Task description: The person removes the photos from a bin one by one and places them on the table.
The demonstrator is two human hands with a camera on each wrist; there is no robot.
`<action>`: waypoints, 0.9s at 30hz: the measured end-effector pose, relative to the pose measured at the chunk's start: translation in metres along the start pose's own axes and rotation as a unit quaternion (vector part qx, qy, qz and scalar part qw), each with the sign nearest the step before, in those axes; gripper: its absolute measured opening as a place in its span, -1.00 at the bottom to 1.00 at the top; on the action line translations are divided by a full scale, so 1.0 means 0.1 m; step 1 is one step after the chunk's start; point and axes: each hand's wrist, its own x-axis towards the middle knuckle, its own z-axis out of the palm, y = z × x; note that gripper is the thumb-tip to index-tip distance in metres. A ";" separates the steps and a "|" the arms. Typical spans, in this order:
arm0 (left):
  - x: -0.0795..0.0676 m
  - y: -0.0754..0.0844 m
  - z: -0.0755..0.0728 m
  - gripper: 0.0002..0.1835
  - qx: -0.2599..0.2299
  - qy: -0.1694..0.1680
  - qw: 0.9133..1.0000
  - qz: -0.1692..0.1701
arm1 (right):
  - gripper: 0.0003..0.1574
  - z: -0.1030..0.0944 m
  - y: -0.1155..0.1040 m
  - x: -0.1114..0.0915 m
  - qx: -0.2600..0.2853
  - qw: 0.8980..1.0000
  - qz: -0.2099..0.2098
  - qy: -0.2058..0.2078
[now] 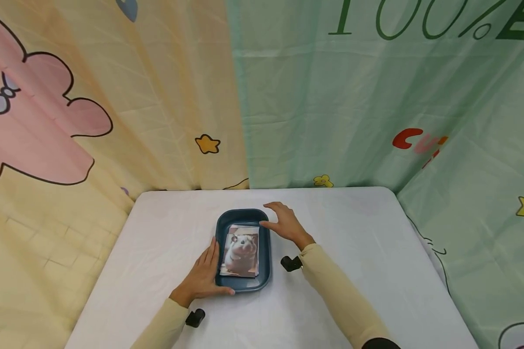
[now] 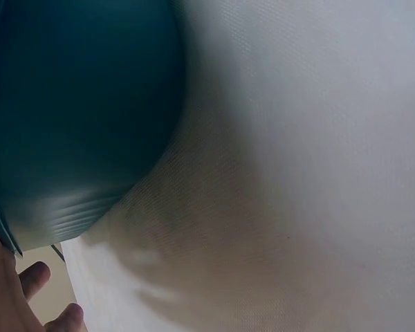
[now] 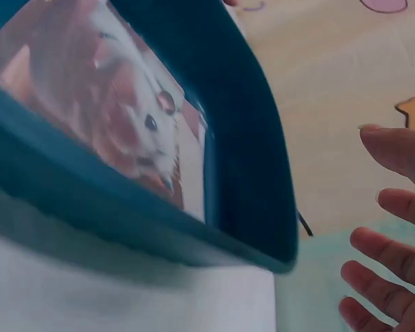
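The blue tray, pointing longways ahead, is found between the left hand, touching it straight-fingered, and the spread-fingered right hand.

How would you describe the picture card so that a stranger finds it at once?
On the white table, find the dark blue tray. The picture card lies inside; unlike the plain tray around it, it shows a pale, furry animal.
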 end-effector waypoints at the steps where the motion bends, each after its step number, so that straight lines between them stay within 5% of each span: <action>1: 0.01 0.00 0.00 0.58 0.001 0.002 1.000 0.001 | -0.28 0.05 -0.01 0.03 0.006 1.000 -0.007 -0.006; 15: 0.05 0.02 0.00 0.62 -0.021 -0.003 0.999 -0.034 | -0.43 0.64 -0.19 0.23 0.030 0.996 -0.065 -0.048; 21: 0.05 0.02 -0.01 0.61 -0.019 -0.021 0.998 -0.049 | -0.50 0.86 -0.22 0.25 0.052 0.997 -0.045 -0.032; 27: 0.05 0.03 -0.02 0.60 -0.024 -0.005 0.999 -0.040 | -0.55 1.03 -0.20 0.25 0.011 1.000 0.006 -0.024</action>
